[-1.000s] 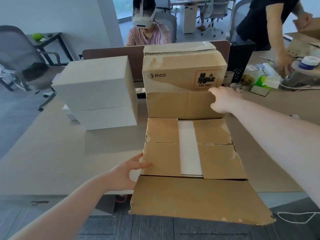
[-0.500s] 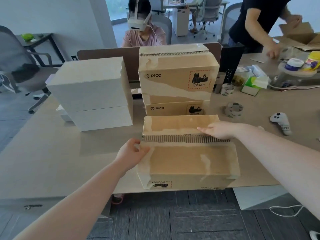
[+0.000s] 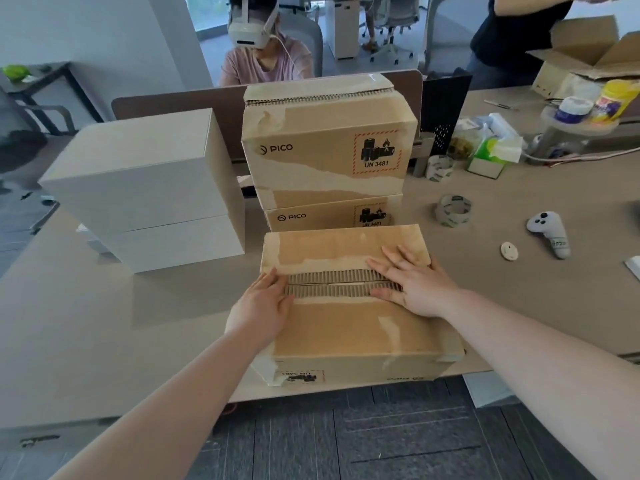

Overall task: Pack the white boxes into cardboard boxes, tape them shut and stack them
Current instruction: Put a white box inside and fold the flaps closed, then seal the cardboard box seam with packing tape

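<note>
A cardboard box sits at the table's front edge with both top flaps folded down and meeting at a torn seam. My left hand lies flat on the left end of that seam. My right hand presses flat on the right end, fingers spread across both flaps. Behind it stand two stacked cardboard boxes marked PICO. Two stacked white boxes stand to the left on the table.
A roll of tape lies right of the box, with a white controller and a small white disc further right. Clutter and an open carton fill the far right. Two people are behind the desk.
The near and far flaps were open and are now folded shut. Both hands moved onto the top seam and press it flat.
</note>
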`<control>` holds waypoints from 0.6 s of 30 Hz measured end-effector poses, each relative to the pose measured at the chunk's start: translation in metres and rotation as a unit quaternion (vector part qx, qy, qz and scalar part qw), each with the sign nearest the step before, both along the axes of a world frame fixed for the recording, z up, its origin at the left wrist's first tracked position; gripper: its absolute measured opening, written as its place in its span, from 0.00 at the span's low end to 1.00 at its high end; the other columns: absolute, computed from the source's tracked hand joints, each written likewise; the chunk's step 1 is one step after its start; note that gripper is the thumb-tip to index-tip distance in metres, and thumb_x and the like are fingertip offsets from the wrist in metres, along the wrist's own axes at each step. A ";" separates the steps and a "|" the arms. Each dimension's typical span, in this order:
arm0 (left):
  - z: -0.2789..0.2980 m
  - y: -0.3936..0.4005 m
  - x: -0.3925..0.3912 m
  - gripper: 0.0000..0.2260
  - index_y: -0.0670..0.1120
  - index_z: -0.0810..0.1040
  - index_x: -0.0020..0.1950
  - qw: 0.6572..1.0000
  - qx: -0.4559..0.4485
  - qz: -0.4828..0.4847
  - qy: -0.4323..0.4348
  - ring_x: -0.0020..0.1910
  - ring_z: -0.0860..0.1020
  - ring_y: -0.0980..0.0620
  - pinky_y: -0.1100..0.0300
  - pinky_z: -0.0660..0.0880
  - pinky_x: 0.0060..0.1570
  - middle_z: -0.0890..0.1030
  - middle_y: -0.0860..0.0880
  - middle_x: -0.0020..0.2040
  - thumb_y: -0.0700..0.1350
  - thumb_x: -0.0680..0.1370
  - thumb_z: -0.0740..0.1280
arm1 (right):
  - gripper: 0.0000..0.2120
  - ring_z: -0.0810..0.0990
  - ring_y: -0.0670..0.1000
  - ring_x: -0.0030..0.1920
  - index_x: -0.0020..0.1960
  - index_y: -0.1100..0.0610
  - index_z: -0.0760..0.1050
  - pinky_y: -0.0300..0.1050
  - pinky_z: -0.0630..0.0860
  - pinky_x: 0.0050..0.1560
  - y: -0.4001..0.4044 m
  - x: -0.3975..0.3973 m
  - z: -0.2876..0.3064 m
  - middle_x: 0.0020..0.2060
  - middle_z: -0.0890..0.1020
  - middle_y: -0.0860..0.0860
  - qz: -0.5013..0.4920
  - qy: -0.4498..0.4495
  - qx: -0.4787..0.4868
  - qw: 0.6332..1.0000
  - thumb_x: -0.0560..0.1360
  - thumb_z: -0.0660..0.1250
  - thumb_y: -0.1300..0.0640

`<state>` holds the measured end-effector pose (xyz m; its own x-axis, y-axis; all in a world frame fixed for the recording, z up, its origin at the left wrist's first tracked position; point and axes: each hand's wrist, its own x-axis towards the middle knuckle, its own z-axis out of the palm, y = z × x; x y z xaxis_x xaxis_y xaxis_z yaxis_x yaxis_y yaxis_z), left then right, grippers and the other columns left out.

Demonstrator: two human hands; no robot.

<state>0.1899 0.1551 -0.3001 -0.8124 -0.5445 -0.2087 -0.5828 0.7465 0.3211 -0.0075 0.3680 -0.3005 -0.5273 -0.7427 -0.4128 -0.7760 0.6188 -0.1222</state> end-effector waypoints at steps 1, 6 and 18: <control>0.000 0.000 0.000 0.23 0.52 0.60 0.77 1.000 -0.004 -0.002 0.000 0.77 0.56 0.53 0.55 0.63 0.70 0.55 0.55 0.78 0.55 0.82 0.55 | 0.33 0.33 0.48 0.76 0.75 0.33 0.38 0.64 0.37 0.74 0.000 -0.003 -0.001 0.76 0.35 0.42 0.006 -0.003 -0.004 1.000 0.72 0.43 0.27; 0.001 0.008 0.000 0.24 0.52 0.63 0.76 1.000 -0.006 0.015 -0.004 0.75 0.60 0.52 0.56 0.65 0.69 0.57 0.56 0.78 0.57 0.81 0.56 | 0.38 0.33 0.47 0.76 0.75 0.32 0.40 0.65 0.38 0.74 0.000 -0.022 -0.002 0.77 0.37 0.41 0.039 -0.018 -0.019 0.999 0.67 0.41 0.24; 0.040 -0.016 -0.063 0.19 0.54 0.77 0.51 0.986 -0.132 -0.099 -0.036 0.55 0.75 0.52 0.57 0.71 0.50 0.77 0.56 0.51 0.66 0.76 0.57 | 0.22 0.77 0.48 0.60 0.66 0.50 0.75 0.46 0.75 0.58 0.001 -0.056 0.031 0.61 0.79 0.46 -0.067 0.002 -0.202 0.977 0.79 0.55 0.39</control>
